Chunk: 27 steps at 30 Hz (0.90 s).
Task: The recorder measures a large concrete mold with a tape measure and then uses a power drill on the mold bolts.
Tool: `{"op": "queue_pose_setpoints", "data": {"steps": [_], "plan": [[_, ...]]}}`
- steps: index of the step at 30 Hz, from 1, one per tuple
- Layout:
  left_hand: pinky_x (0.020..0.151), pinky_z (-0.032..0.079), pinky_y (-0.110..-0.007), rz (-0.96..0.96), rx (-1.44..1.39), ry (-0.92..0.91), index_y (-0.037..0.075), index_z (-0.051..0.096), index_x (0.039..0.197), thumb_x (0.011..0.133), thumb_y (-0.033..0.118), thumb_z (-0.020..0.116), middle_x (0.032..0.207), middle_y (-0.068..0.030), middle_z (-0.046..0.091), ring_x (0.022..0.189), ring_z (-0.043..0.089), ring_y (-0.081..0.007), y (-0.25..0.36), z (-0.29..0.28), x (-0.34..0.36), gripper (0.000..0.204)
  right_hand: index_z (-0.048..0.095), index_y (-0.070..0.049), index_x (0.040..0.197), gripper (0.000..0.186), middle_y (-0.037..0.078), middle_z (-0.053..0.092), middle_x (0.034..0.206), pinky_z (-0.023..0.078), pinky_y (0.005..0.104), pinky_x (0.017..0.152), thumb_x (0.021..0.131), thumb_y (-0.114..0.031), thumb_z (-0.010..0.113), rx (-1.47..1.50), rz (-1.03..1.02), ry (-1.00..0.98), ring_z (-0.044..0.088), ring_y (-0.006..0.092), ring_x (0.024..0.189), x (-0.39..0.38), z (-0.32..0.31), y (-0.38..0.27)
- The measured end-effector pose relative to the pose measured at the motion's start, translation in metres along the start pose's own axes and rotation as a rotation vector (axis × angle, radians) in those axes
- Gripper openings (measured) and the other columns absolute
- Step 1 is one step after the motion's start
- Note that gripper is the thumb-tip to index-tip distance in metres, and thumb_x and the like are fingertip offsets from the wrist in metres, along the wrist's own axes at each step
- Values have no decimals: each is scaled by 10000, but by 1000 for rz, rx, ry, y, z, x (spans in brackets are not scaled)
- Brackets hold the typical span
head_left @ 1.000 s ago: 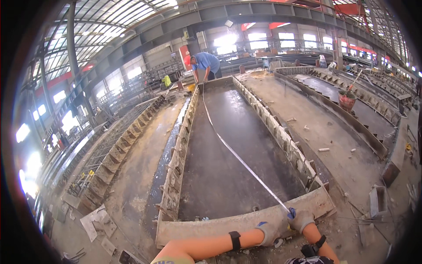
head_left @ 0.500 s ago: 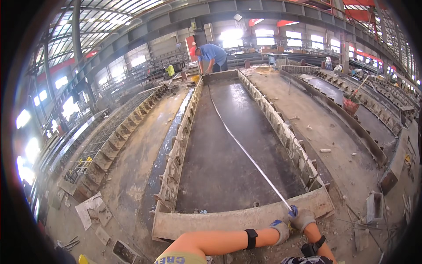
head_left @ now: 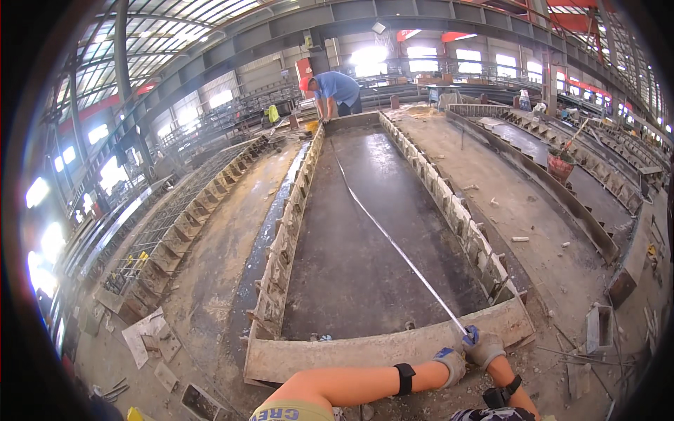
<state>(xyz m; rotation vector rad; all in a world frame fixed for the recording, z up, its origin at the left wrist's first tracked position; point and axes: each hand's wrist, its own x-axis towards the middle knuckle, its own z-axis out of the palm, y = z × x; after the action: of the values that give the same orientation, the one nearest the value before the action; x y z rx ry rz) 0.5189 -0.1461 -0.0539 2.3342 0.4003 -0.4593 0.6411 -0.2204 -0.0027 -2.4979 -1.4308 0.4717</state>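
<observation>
- Tape measure [head_left: 393,242] — thin pale strip running diagonally across dark floor of long mould [head_left: 365,231], from near-right corner to far-left end; lies taut, straight, low over the floor
- Near end of tape sits at the near-right corner of mould, on top of near end wall [head_left: 379,347], pinned there by both hands
- Right hand [head_left: 484,347], grey glove w/ blue fingertips, fingers curled closed on tape end at corner; black band on wrist
- Left hand [head_left: 451,363], same kind of glove, just beside right one & touching it, fingers bent down onto wall edge; can't tell if it grips tape itself. Black strap on forearm, bare arm coming in from lower edge
- Far end of tape reaches a co-worker [head_left: 335,91] in blue shirt & red hard hat, bent over far end wall w/ hands down at tape
- Mould sides: ribbed steel side forms [head_left: 460,210] on right, matching row on left, both rusty/concrete-stained
- Outward: rebar mesh [head_left: 165,228] flat on ground well left of mould; loose plates & scraps at lower left; second long mould [head_left: 554,179] to right w/ red bucket [head_left: 559,167] by it; steel roof girders overhead
</observation>
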Motion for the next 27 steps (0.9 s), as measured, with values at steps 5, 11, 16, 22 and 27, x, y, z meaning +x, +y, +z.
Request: {"op": "queue_pose_setpoints", "data": {"steps": [5,11,16,22,27], "plan": [[873,469,-328,-19,-161,10,133,617,1202,926,364,493,1131,-76,646,1037,599,-237,-4,5,5,381,592,-133,1132,378,191,693,961,510,486,783,879,-411,550,7,33,-31,659,396,904,1,0,1],[896,454,-312,-42,-340,26,126,588,1235,941,387,468,1158,-75,628,1057,580,-227,-9,11,10,411,580,-133,1143,388,185,691,986,510,488,791,884,-420,552,12,5,-24,661,393,911,3,5,5],[915,441,-298,-61,-489,32,120,564,1262,954,407,446,1181,-74,614,1073,565,-218,-13,16,15,437,571,-134,1145,388,184,692,984,512,489,793,891,-425,541,13,-16,-18,662,395,911,6,10,8],[939,427,-282,-79,-648,33,113,536,1295,969,431,421,1208,-73,597,1093,546,-207,-18,24,22,469,568,-134,1155,388,189,694,967,514,492,788,897,-421,528,-51,-7,-39,665,397,896,2,4,3],[958,414,-268,-96,-769,34,107,512,1322,982,450,400,1230,-72,582,1109,531,-199,-23,32,31,496,582,-139,1143,382,189,695,958,514,491,786,889,-420,537,-50,-19,-15,665,395,890,0,2,2]]}}
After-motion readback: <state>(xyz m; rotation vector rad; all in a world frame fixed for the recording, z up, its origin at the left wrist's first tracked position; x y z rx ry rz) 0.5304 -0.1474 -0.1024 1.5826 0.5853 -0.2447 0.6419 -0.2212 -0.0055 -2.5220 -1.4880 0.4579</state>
